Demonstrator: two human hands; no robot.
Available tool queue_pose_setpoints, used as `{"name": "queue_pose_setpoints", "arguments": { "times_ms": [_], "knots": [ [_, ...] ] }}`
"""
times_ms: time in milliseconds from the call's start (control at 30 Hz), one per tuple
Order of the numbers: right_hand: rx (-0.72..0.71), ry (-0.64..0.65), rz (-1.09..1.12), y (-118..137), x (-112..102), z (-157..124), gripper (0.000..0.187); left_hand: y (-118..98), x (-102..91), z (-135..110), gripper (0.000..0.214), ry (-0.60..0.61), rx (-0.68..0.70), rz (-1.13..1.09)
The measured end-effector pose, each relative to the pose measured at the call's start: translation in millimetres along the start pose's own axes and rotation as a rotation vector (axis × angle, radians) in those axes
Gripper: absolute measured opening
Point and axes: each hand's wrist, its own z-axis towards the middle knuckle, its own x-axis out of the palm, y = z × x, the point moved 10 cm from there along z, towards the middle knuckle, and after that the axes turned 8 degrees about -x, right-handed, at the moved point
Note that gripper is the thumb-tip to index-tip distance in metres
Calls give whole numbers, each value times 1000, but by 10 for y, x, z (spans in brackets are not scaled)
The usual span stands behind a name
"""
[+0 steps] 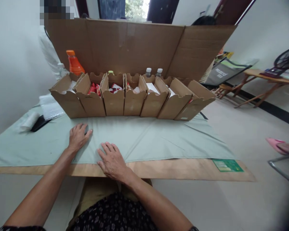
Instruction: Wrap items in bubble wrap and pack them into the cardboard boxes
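My left hand [79, 137] rests palm down on the pale green cloth [154, 138], fingers apart, just in front of the cardboard bins. Nearer the table's front edge my right hand [112, 160] lies flat on the same cloth, with its fingers spread. Neither hand holds anything. Ahead of them stands a row of several open cardboard bins [114, 104]. Red packets [94, 89] show in one bin on the left, and a white box [152, 88] in one right of the middle. The lower contents of the bins are hidden.
A tall cardboard panel [135, 48] stands behind the bins, near an orange bottle [75, 64] and clear bottles with white caps [159, 72]. Plastic bags [50, 106] and a plastic roll [30, 121] lie left. A fan [287, 61] and a person's foot [286, 147] are at right.
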Motion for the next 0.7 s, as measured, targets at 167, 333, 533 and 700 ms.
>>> {"name": "queue_pose_setpoints", "arguments": {
  "times_ms": [167,333,533,700],
  "knots": [
    [89,-32,282,-54,-6,-36,39,-27,-37,-135,41,17,16,11],
    [245,-223,743,-336,-66,-72,15,-22,-80,-213,36,53,-5,4],
    [439,-448,1084,-783,26,-192,28,-18,-124,-243,48,103,-22,-12],
    [530,-570,1273,-956,94,-221,29,24,-108,-202,38,110,-69,19]
  ]
}}
